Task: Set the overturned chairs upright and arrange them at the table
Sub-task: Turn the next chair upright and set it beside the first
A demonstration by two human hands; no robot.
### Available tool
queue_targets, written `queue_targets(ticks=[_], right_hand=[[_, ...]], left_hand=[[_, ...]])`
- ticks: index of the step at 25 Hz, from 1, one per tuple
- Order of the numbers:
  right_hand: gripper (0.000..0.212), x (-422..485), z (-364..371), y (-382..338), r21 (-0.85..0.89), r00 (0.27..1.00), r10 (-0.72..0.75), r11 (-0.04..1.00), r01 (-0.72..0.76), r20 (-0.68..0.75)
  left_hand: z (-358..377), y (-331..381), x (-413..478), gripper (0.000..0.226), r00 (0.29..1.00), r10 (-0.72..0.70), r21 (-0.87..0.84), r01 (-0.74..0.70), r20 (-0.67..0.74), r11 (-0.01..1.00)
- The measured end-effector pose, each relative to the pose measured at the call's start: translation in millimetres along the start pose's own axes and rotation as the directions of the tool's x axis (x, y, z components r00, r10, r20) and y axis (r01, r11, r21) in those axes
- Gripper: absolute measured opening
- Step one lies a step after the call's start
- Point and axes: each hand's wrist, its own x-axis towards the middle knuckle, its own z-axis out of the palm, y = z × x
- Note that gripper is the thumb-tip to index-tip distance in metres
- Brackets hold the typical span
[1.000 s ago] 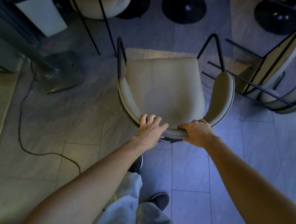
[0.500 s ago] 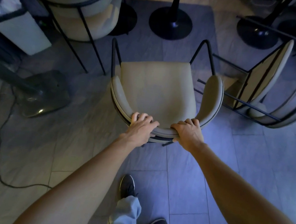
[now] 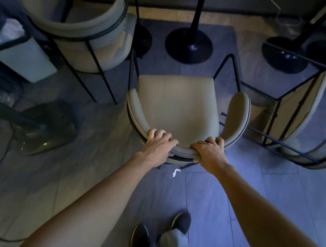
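Grey floor tiles (image 3: pixel 210 197) spread through the dim room, where a beige padded armchair with a thin black metal frame (image 3: pixel 176 104) stood upright, facing the table's round black pedestal base (image 3: pixel 188 44) close ahead. The left hand (image 3: pixel 159 147) and the right hand (image 3: pixel 208 150) each gripped its curved backrest, fingers curled over the top edge. By my judgement this chair needed only pushing in, while a matching chair on the right (image 3: pixel 299 108) lay on its side, not yet righted.
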Motion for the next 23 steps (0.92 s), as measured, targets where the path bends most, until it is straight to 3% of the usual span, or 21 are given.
queue_targets(ticks=[3, 6, 12, 18, 23], right_hand=[[0.041, 36.2, -22.1, 17.3, 0.003, 1.0, -0.019, 1.0, 0.019, 0.002], [0.044, 70.4, -44.4, 11.1, -0.076, 0.988, -0.151, 0.985, 0.154, 0.043], [0.038, 122.9, -58.8, -51.1, 0.094, 0.965, -0.258, 0.963, 0.254, 0.035], [0.039, 167.8, -70.0, -79.8, 0.103, 0.94, -0.341, 0.936, 0.337, 0.017], [0.048, 169.0, -75.9, -67.6, 0.097, 0.953, -0.284, 0.957, 0.274, 0.104]], left_hand=[[-18.2, -11.6, 35.5, 0.039, 1.0, -0.013, -0.001, 0.013, 0.011, 1.0], [-42.3, -40.7, 50.2, 0.045, 0.996, -0.039, 0.066, 0.034, 0.075, 0.997], [-66.7, -120.1, 54.1, 0.047, 0.985, -0.132, 0.212, 0.106, 0.111, 0.972], [-74.7, -152.0, 77.1, 0.047, 0.972, -0.102, 0.262, 0.045, 0.21, 0.964], [-81.3, -152.9, 88.1, 0.036, 0.967, -0.056, 0.23, -0.003, 0.248, 0.973]])
